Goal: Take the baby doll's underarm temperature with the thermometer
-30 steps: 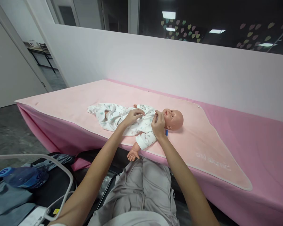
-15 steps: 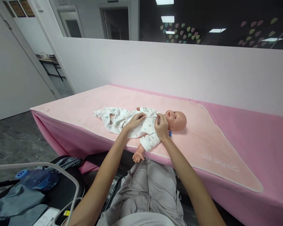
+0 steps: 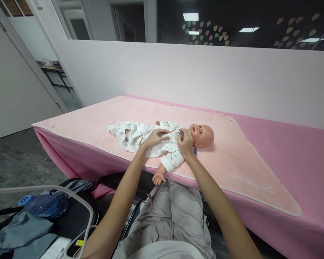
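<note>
A baby doll lies on its back on a pale pink blanket, head to the right. It wears a white printed sleepsuit. My left hand pinches the suit's front at the chest. My right hand pinches the fabric at the collar, just below the doll's chin. One doll arm hangs over the table's near edge. A small blue object shows beside my right wrist, mostly hidden.
The table has a darker pink cover and stands against a white wall. At the lower left a black cart holds a blue bottle, grey cloth and a white cable. An open doorway is at the far left.
The view rose after the earliest frame, then drifted slightly. Both hands stay pinched on the suit's front, and the left fingers have curled a little tighter.
</note>
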